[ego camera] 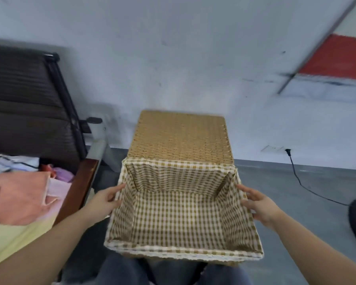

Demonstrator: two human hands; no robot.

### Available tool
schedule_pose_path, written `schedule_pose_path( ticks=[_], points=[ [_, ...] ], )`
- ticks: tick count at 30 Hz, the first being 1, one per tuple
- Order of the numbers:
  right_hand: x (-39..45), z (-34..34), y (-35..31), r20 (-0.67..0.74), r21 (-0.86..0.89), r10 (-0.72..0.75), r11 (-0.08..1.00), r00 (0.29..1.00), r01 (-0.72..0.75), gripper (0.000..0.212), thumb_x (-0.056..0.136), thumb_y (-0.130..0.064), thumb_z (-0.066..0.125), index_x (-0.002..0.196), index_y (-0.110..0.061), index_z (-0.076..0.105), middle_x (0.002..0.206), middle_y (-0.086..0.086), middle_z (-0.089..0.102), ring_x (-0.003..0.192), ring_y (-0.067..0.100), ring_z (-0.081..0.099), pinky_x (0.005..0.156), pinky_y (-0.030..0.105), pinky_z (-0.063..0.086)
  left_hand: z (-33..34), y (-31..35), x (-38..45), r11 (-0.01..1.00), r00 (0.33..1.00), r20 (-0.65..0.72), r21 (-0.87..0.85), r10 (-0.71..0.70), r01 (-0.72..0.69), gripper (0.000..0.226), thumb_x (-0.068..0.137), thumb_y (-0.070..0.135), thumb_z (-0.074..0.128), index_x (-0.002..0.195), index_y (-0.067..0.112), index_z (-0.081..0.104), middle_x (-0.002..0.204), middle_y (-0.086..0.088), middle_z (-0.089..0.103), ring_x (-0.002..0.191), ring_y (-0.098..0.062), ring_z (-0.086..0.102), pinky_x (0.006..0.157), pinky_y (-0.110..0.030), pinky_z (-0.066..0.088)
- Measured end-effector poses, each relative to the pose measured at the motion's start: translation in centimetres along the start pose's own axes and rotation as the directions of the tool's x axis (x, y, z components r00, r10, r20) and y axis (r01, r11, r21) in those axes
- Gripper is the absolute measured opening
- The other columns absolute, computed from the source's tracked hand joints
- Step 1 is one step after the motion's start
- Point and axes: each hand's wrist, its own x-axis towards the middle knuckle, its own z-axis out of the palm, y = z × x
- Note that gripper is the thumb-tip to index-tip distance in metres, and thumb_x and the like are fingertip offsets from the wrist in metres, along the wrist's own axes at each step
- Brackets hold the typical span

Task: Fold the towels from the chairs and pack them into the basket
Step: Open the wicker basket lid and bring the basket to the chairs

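From the head camera, a wicker basket [183, 212] with a checked cloth lining fills the lower middle of the frame, its woven lid [180, 136] swung open behind it. The left hand [105, 199] grips the basket's left rim, thumb over the lining. The right hand [259, 204] lies against the right rim with fingers nearly straight, clasping nothing that I can see. At the left edge, a pink towel [19, 200] lies on a yellow towel [12, 237], well apart from the basket.

The yellow towel [10, 241] and pink towel [17, 200] run off the left edge; the basket's [119, 246] underside is hidden.
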Motion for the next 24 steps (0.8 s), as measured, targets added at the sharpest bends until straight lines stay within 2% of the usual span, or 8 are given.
schedule_pose_path(
  ticks=[4,6,7,10,13,16,20,24],
  points=[
    [-9.1,-1.2,-4.9,-0.052,0.028,-0.055,0.998,0.997,0.057,0.044,0.095,-0.003,0.052,0.128,-0.032,0.055,0.133,0.003,0.043,0.111,0.026,0.052,0.099,0.048,0.04,-4.4,5.5,-7.0,0.995,0.991,-0.085,0.028,0.099,-0.097,0.057,0.091,0.001,0.058,0.137,0.031,0.043,0.144,-0.005,0.046,0.133,-0.023,0.042,0.097,-0.018,0.034],
    [-12.8,-1.2,-6.7,-0.082,0.051,-0.08,0.995,0.993,0.084,0.043,0.095,-0.004,0.053,0.125,-0.034,0.057,0.144,0.006,0.039,0.111,0.022,0.047,0.097,0.046,0.04,-6.7,7.9,-9.0,0.987,0.987,-0.068,0.067,0.149,-0.145,0.055,0.092,0.005,0.058,0.134,0.038,0.043,0.143,-0.016,0.046,0.126,-0.026,0.049,0.073,-0.007,0.042],
    [-14.4,-1.0,-7.2,-0.098,0.059,-0.089,0.994,0.991,0.096,0.043,0.095,-0.005,0.054,0.125,-0.035,0.057,0.146,0.008,0.037,0.113,0.022,0.046,0.096,0.045,0.041,-7.8,8.9,-9.9,0.985,0.986,-0.049,0.082,0.159,-0.155,0.056,0.093,0.007,0.057,0.139,0.035,0.041,0.146,-0.018,0.041,0.131,-0.027,0.045,0.066,-0.007,0.043],
    [-19.3,0.4,-7.2,-0.165,0.095,-0.104,0.988,0.981,0.121,0.044,0.094,-0.006,0.055,0.127,-0.035,0.055,0.147,0.011,0.038,0.114,0.025,0.048,0.091,0.042,0.041,-10.3,10.5,-12.4,0.973,0.98,0.001,0.123,0.199,-0.198,0.058,0.095,0.01,0.055,0.146,0.028,0.035,0.152,-0.006,0.033,0.141,-0.025,0.03,0.082,-0.02,0.048],
    [-23.6,2.3,-6.0,-0.235,0.144,-0.095,0.981,0.967,0.132,0.044,0.093,-0.003,0.056,0.125,-0.034,0.057,0.14,0.009,0.044,0.109,0.023,0.054,0.089,0.042,0.042,-12.0,11.2,-15.3,0.958,0.972,0.012,0.167,0.235,-0.234,0.057,0.095,0.006,0.053,0.146,0.026,0.036,0.151,-0.011,0.035,0.131,-0.04,0.033,0.061,-0.016,0.05],
    [-27.1,3.5,-4.9,-0.293,0.188,-0.113,0.967,0.95,0.173,0.045,0.093,-0.001,0.056,0.126,-0.031,0.056,0.128,0.004,0.048,0.102,0.021,0.055,0.087,0.041,0.043,-13.5,12.1,-17.1,0.932,0.954,0.05,0.204,0.296,-0.3,0.057,0.094,0.001,0.054,0.144,0.023,0.039,0.147,-0.024,0.032,0.119,-0.025,0.055,0.083,-0.03,0.048],
    [-31.1,5.3,-2.3,-0.351,0.252,-0.101,0.947,0.931,0.198,0.045,0.092,0.001,0.055,0.128,-0.027,0.056,0.122,0.004,0.052,0.105,0.025,0.056,0.095,0.046,0.044,-14.9,12.5,-18.3,0.897,0.928,0.14,0.242,0.346,-0.371,0.057,0.093,0.004,0.057,0.141,0.028,0.042,0.151,-0.007,0.034,0.131,-0.023,0.041,0.094,-0.027,0.04],
    [-35.3,7.7,2.1,-0.408,0.278,-0.102,0.933,0.907,0.23,0.045,0.091,-0.001,0.058,0.125,-0.031,0.058,0.133,0.009,0.052,0.114,0.029,0.056,0.102,0.054,0.042,-14.9,10.6,-21.0,0.856,0.902,0.184,0.286,0.391,-0.43,0.056,0.092,0.006,0.058,0.141,0.029,0.043,0.15,-0.003,0.037,0.134,-0.029,0.04,0.106,-0.041,0.037]
  ],
)
